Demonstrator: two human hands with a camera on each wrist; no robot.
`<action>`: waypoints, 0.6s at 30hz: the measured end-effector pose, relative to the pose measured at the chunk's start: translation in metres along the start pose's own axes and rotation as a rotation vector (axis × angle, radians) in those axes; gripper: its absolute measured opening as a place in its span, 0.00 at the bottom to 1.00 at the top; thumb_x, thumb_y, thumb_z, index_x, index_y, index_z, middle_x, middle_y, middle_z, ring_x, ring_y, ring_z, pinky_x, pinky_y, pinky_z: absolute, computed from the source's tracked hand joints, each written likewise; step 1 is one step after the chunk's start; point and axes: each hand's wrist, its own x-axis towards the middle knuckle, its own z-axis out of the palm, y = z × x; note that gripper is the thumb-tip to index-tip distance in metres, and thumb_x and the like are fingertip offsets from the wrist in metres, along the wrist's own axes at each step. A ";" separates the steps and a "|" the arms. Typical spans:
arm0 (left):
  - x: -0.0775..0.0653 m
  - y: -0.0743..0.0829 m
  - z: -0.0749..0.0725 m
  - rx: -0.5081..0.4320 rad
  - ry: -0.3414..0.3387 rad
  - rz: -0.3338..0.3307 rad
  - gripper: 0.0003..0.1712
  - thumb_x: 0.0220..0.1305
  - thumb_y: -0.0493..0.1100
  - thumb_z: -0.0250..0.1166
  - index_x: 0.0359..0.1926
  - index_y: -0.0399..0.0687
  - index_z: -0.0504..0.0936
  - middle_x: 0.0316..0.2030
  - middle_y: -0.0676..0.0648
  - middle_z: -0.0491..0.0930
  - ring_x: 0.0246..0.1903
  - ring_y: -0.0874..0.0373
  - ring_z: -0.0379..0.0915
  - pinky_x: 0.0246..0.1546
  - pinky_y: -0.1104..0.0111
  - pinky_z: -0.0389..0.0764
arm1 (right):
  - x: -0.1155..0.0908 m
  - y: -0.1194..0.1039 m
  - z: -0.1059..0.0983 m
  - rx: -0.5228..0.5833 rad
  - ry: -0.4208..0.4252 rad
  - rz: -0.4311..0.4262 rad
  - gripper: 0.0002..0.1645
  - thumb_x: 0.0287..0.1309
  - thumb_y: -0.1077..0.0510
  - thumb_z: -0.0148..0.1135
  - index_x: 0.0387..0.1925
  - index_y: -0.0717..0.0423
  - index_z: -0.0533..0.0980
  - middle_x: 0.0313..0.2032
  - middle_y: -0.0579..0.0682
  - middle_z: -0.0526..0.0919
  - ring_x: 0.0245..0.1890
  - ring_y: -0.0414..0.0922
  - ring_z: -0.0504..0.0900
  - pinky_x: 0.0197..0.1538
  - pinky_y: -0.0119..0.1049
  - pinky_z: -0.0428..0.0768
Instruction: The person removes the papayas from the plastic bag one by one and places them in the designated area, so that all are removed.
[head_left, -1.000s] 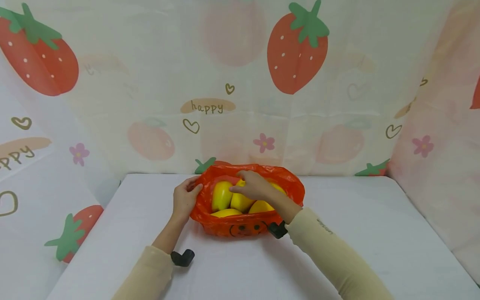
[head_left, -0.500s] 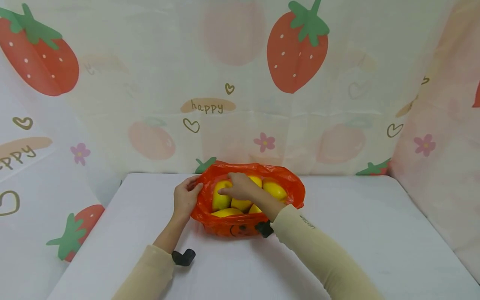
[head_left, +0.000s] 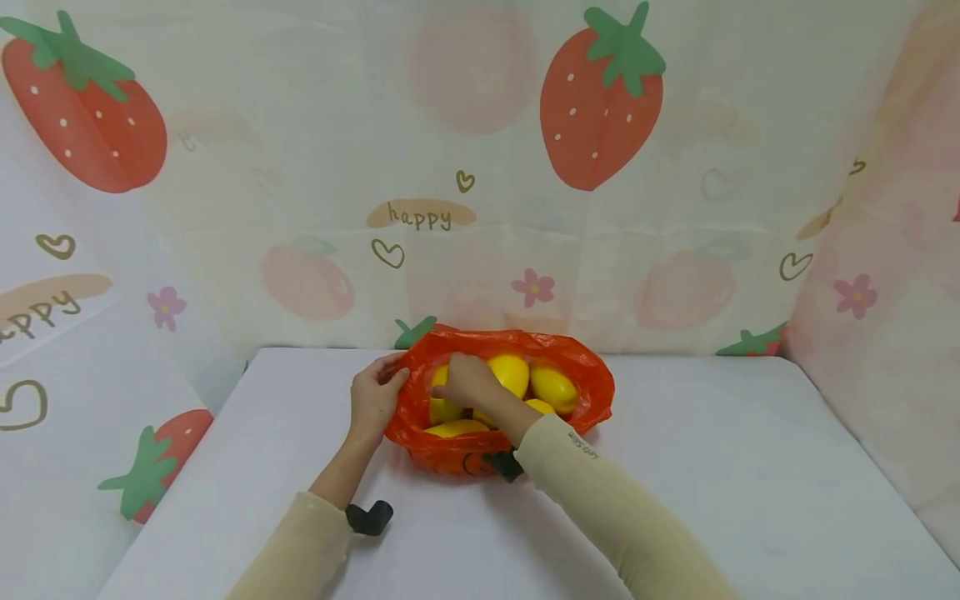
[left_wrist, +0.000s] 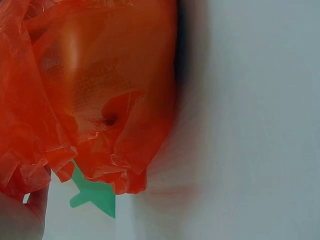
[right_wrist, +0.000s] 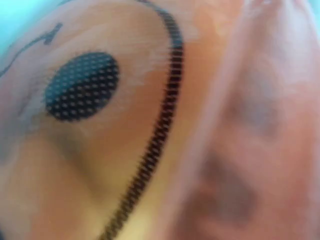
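An orange-red plastic bag [head_left: 592, 375] with a printed smiling face sits on the table with its mouth spread wide. Inside lie several smooth yellow fruits [head_left: 553, 387]; I cannot tell their exact kind. My left hand [head_left: 375, 400] pinches the bag's left rim between thumb and fingers. Reaching in over the near rim, my right hand [head_left: 476, 387] has its thumb and bent fingers around the leftmost yellow fruit [head_left: 444, 412], partly covering it. The left wrist view shows the bag's crumpled side [left_wrist: 110, 75]; the right wrist view is filled by its blurred printed front [right_wrist: 135, 140].
The bag stands on a white table [head_left: 712, 467], near its back edge. Behind and beside the table hangs a cloth [head_left: 480, 275] printed with strawberries. A dark wrist-camera mount [head_left: 370, 518] juts from the left cuff, another [head_left: 504, 465] from the right, against the bag.
My right hand has moved left and lower across the bag, and its fingers have bent around the leftmost yellow fruit. Fruits on the right are now uncovered. My left hand keeps its hold.
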 end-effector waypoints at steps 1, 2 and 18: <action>0.000 0.000 0.000 0.000 -0.003 -0.001 0.18 0.69 0.39 0.59 0.59 0.44 0.78 0.54 0.39 0.81 0.53 0.46 0.77 0.58 0.56 0.79 | 0.001 0.000 0.002 -0.018 0.000 0.007 0.28 0.59 0.44 0.66 0.53 0.56 0.72 0.39 0.49 0.81 0.38 0.45 0.76 0.49 0.35 0.80; 0.000 0.000 0.000 0.002 -0.005 -0.001 0.18 0.69 0.39 0.59 0.59 0.44 0.78 0.54 0.39 0.81 0.53 0.46 0.77 0.58 0.56 0.79 | 0.002 -0.001 0.004 -0.034 0.001 0.012 0.27 0.58 0.44 0.66 0.52 0.55 0.72 0.38 0.48 0.80 0.38 0.45 0.76 0.48 0.35 0.80; 0.001 -0.001 0.000 0.015 0.000 0.009 0.17 0.69 0.39 0.59 0.57 0.43 0.79 0.52 0.39 0.82 0.52 0.47 0.78 0.58 0.57 0.79 | 0.010 -0.008 0.024 -0.053 -0.010 0.106 0.34 0.60 0.44 0.65 0.59 0.57 0.64 0.40 0.52 0.79 0.40 0.47 0.76 0.56 0.40 0.79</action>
